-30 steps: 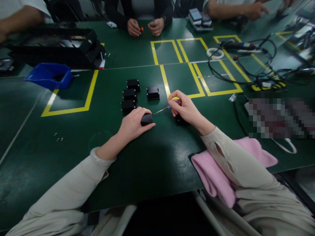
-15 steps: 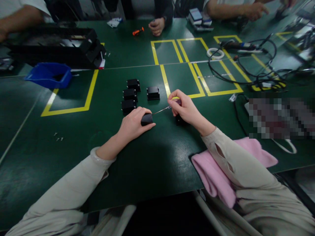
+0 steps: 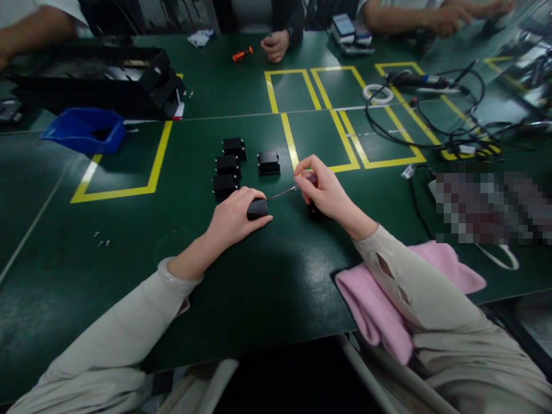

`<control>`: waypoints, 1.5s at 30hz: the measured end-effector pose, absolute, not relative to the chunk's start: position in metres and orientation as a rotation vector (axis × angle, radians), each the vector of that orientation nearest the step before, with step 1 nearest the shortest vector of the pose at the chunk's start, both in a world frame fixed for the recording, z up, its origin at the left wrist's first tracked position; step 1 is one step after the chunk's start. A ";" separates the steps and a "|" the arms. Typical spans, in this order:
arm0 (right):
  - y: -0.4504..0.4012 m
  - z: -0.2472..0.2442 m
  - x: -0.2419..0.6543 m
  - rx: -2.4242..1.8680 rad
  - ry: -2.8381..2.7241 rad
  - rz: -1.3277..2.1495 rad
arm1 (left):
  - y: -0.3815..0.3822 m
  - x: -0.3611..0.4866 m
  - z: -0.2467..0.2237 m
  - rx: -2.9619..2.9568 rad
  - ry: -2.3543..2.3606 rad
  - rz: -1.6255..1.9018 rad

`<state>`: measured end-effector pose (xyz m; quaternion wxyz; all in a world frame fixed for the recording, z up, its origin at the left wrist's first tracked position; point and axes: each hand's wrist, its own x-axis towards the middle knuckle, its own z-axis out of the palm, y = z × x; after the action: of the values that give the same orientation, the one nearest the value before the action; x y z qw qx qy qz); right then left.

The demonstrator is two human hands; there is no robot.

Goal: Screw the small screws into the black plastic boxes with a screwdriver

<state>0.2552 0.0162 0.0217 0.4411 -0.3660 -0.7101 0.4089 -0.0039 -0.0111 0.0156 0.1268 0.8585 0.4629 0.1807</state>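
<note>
My left hand (image 3: pixel 233 215) is closed around a small black box (image 3: pixel 257 209), holding it on the green table. In my right hand (image 3: pixel 321 187) is a screwdriver (image 3: pixel 287 192) with a dark red handle; its thin metal shaft slants left and its tip meets the edge of the held box. Beyond my left hand stand several similar black boxes with small metal screws at their sides, one (image 3: pixel 268 163) apart from a column of three (image 3: pixel 227 165). Another dark piece (image 3: pixel 317 211) lies partly hidden beneath my right hand.
Small screws (image 3: pixel 102 242) lie at the left. A blue bin (image 3: pixel 88 131) and black trays (image 3: pixel 99 80) stand behind them. A pink cloth (image 3: pixel 379 305) is under my right forearm. Cables (image 3: pixel 457 123) and a white ring (image 3: pixel 377 94) lie right. Co-workers' hands (image 3: pixel 275 46) rest across the table.
Both hands and the held box stay almost where they were, with the screwdriver tip still at the box. The hands of a person at the far right have shifted slightly.
</note>
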 end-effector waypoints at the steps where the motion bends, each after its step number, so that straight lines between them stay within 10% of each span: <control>1: 0.016 0.023 0.255 -0.905 -1.760 1.006 | -0.011 -0.004 0.016 2.496 1.348 0.523; 45: 0.013 0.025 0.252 -0.941 -1.693 1.091 | -0.011 -0.004 0.018 2.489 1.336 0.515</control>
<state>0.2516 0.0134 0.0252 0.4432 -0.3795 -0.6826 0.4399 -0.0039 -0.0114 0.0176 0.1345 0.8589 0.4611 0.1775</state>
